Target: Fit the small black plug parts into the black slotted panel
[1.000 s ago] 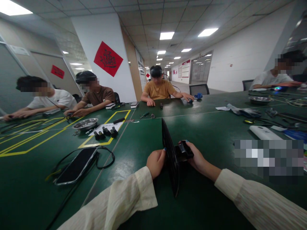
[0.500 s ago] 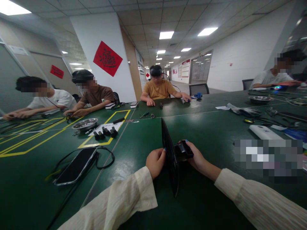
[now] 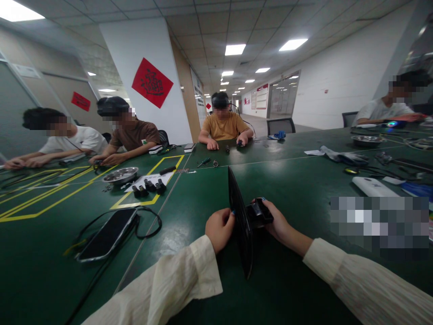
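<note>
A thin black panel (image 3: 238, 221) stands on edge in front of me, seen nearly edge-on. A boxy black part (image 3: 260, 212) juts from its right face. My right hand (image 3: 275, 219) is closed around the outer end of that boxy part. Against the panel's left face, my left hand (image 3: 219, 229) is curled, thumb and fingers together. A small blue spot shows at its thumb tip; whether it grips the panel or something small is hidden. To the left lies a smartphone (image 3: 108, 234) with a dark screen and a black cord around it.
A metal bowl (image 3: 120, 176) stands left, near several black cylindrical parts (image 3: 149, 187) on a white sheet. Farther off are a green-handled screwdriver (image 3: 204, 161) and a small ring (image 3: 215, 164). A white power bank-like block (image 3: 375, 187) lies right. Several co-workers sit around the green table (image 3: 189, 198).
My hands and the panel stay almost still. The co-worker opposite has drawn one hand inward, away from the blue item, holding something small and dark. The brown-shirted co-worker's head has shifted left.
</note>
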{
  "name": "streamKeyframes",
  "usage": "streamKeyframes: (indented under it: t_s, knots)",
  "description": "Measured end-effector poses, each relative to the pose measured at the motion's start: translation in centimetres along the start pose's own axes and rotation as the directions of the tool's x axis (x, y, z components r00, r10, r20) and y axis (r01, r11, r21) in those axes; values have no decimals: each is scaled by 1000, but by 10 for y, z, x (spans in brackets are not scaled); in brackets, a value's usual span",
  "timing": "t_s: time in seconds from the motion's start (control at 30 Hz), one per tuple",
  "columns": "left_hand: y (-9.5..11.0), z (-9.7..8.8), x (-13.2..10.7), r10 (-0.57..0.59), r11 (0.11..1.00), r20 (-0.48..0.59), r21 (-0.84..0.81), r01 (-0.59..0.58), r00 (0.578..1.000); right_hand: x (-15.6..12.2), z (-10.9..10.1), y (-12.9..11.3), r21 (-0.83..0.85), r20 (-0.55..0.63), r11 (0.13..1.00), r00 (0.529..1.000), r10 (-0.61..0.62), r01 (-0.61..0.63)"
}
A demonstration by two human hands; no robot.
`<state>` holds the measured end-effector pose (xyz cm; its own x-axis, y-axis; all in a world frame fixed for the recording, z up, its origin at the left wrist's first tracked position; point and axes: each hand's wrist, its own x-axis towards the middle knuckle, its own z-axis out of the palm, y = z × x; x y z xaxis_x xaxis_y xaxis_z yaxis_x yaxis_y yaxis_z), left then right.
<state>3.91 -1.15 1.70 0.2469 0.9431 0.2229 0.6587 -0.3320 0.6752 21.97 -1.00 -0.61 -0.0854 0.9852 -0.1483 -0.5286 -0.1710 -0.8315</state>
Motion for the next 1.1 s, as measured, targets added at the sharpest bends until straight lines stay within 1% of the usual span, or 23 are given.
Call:
streamKeyframes:
  t_s: [0.1,0.27,0.5,0.77,0.97,1.1]
  knots:
    - [2,-1,0,2,1000,-8,16,-2,1000,-1,3,-2,-5,0,1000,1000,-4,4]
    - [3,-1,0,-3,999,-1,47,3,1000,-1,3,-2,9,-41,1000,999,-3,3]
    - [2,-1,-1,15,998,-3,60,-15,1000,0,4,-1,12,-32,1000,999,-7,7]
    - [-1,1,1,24,999,5,23,-24,1000,0,1,0,-5,5,1000,1000,-11,11]
    - [-4,3,1,34,999,24,-3,-34,999,-1,3,-2,-25,-12,1000,1000,-5,5]
    - [-8,4,2,36,999,45,-36,-34,998,-1,1,-2,-28,-2,1000,1000,-4,4]
